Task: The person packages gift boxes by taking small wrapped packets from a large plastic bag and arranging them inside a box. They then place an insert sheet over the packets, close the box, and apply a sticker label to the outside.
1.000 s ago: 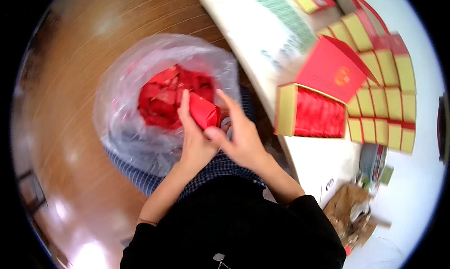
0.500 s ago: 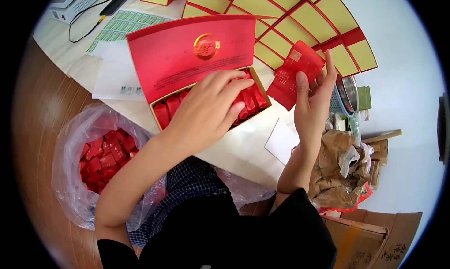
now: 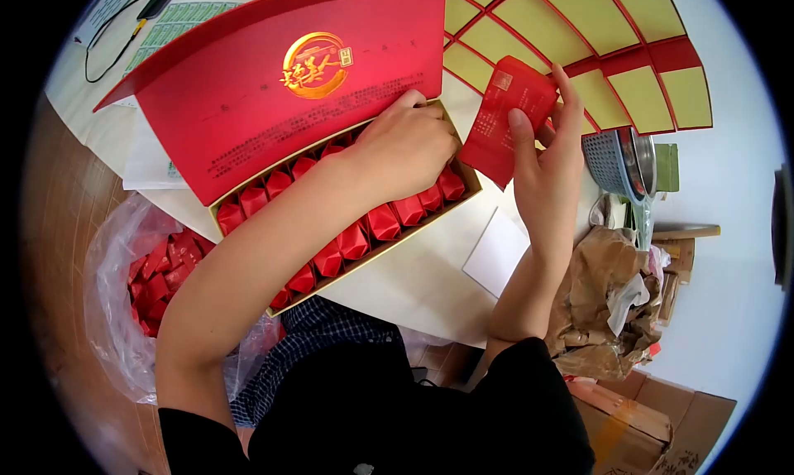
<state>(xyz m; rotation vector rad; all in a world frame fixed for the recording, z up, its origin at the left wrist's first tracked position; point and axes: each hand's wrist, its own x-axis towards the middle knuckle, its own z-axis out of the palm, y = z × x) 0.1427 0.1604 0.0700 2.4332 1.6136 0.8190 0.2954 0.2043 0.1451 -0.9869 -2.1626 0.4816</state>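
A red gift box (image 3: 273,111) with gold lettering inside its raised lid stands on the table. Red wrapped packets (image 3: 353,240) lie in rows in its tray. My left hand (image 3: 409,144) reaches into the tray near its right end, fingers curled; what they hold, if anything, is hidden. Beside the box's right end, my right hand (image 3: 542,140) holds a flat red packet (image 3: 506,115) with small print between thumb and fingers.
Stacked yellow-and-red boxes (image 3: 591,20) stand behind. A white card (image 3: 496,251) lies on the table (image 3: 397,289). At the left is a plastic bag (image 3: 107,285) of red packets. Baskets (image 3: 608,165), brown paper (image 3: 600,285) and cartons (image 3: 637,417) are at the right.
The box now appears larger and nearer, with more packets showing. My left hand's fingers have curled down into the tray's right end. My right hand still holds the flat packet.
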